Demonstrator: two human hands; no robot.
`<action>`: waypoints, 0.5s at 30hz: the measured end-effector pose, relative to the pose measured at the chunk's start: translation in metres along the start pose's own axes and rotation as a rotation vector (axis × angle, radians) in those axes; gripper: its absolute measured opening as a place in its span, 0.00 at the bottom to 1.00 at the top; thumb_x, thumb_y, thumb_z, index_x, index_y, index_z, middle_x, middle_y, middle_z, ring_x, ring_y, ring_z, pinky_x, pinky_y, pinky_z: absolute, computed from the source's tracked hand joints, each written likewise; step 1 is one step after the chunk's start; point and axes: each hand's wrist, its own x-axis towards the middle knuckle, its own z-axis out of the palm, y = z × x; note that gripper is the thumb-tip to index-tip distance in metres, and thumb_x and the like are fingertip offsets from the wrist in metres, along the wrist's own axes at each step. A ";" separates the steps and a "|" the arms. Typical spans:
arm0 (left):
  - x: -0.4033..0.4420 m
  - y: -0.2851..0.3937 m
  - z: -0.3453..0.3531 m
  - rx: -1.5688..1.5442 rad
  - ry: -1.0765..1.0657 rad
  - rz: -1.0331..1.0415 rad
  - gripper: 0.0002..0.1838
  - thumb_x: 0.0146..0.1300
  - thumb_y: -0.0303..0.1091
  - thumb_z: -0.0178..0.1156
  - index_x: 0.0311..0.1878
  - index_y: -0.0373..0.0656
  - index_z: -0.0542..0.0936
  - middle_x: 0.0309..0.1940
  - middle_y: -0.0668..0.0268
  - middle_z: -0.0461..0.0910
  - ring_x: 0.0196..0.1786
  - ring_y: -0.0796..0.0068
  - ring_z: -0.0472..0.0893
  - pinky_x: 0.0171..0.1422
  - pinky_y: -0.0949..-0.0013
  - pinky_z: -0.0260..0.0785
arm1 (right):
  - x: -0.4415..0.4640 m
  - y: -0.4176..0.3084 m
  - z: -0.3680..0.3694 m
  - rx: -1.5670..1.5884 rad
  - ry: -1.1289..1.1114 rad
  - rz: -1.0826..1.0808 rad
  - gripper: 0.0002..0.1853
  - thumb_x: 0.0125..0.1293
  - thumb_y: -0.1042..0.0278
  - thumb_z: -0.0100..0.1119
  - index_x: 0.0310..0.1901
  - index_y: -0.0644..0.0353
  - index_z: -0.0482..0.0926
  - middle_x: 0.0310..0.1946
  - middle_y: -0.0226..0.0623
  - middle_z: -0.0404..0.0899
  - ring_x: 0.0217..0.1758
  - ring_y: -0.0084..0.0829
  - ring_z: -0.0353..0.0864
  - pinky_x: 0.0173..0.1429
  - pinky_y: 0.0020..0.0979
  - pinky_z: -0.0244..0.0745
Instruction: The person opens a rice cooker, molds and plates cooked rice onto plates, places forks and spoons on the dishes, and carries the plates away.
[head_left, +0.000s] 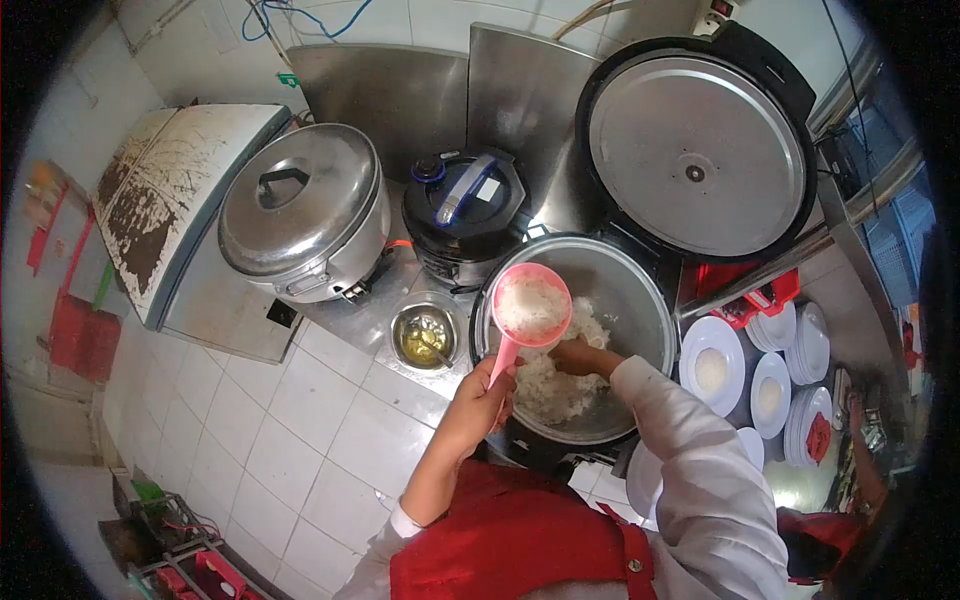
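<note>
My left hand (487, 402) is closed round the handle of a pink scoop (507, 355), whose round bowl holds white rice. The scoop hangs over the left part of a large open rice cooker (640, 295). Inside that cooker, cooked rice (560, 392) lies toward the near left side. My right hand (582, 358) reaches into the pot at the rice, just right of the scoop, with its fingers bent; whatever they hold is hidden. The cooker's lid (698, 150) stands raised behind the pot.
A lidded metal pot (300, 205), a closed black cooker (465, 205) and a metal bowl with yellowish liquid (424, 336) stand left. Plates, some with rice (711, 369), and a red basket (745, 290) are right. Another person's arm (868, 455) shows at far right.
</note>
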 end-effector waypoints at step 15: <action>0.011 -0.017 0.012 0.029 0.158 -0.003 0.09 0.69 0.37 0.48 0.43 0.42 0.70 0.20 0.73 0.65 0.15 0.86 0.64 0.14 0.79 0.53 | -0.152 0.022 -0.120 0.205 0.403 0.142 0.17 0.55 0.59 0.58 0.45 0.56 0.79 0.42 0.45 0.79 0.48 0.44 0.76 0.55 0.41 0.63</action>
